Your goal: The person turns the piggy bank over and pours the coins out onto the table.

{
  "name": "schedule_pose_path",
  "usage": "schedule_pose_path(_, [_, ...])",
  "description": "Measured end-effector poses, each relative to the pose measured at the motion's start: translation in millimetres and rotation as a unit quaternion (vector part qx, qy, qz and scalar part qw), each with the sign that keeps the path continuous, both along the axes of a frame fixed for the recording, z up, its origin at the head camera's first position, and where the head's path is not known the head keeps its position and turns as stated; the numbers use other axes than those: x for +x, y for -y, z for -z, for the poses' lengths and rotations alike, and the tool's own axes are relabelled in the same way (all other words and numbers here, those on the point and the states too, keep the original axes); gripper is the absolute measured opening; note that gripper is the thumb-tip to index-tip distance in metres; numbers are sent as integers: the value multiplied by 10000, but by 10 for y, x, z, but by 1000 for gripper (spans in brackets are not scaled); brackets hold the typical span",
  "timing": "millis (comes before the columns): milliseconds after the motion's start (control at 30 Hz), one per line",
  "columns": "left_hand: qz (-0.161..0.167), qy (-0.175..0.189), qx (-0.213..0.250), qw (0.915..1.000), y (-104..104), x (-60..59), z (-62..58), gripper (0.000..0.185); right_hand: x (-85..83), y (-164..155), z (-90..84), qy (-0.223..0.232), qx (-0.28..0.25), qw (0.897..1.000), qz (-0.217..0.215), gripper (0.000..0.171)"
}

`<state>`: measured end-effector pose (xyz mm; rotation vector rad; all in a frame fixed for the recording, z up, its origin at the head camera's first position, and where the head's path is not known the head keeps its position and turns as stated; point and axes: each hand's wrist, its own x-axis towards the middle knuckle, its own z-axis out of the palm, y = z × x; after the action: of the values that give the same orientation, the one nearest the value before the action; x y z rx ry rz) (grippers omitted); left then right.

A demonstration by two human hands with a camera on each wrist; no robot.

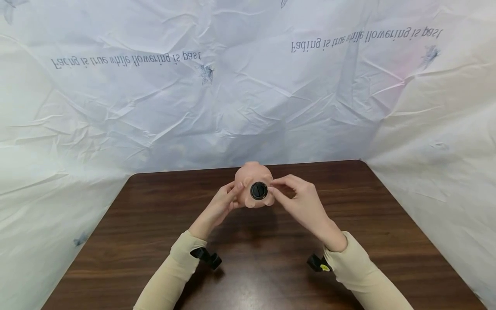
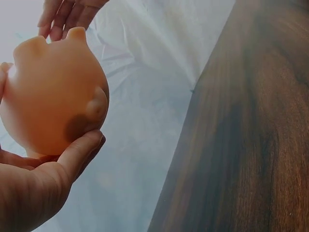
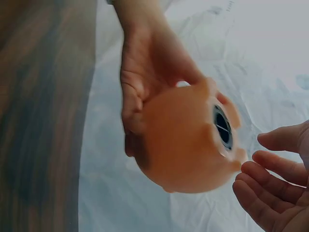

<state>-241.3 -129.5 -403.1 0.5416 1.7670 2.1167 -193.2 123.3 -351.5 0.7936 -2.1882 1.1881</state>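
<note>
A pink piggy bank [image 1: 249, 172] is held above the table, its underside with short feet turned towards the head camera. Set in that underside is a round black plug [image 1: 258, 190] with a bar across it. My left hand [image 1: 221, 202] grips the bank from the left; in the left wrist view its fingers wrap the rounded body. To the right is my right hand [image 1: 304, 204], thumb and fingers spread by the plug's right edge. In the right wrist view, its fingertips [image 3: 248, 169] are close to one foot and nothing is between thumb and fingers.
The dark brown wooden table [image 1: 155, 241] spreads beneath both forearms. A wrinkled white sheet [image 1: 248, 99] with printed lettering hangs behind it and at the sides. Each wrist carries a small black camera [image 1: 207, 257] on a strap over a cream sleeve.
</note>
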Motion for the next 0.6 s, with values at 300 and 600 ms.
schedule_pose_path(300, [-68,90,-81,9999,8,27,-51,90,-10,215,100,-756,498,9955,269,13])
schedule_pose_path(600, [-121,92,-234,9996,16,47,-53,84,7,332,110,-1095,1022,9867,638,12])
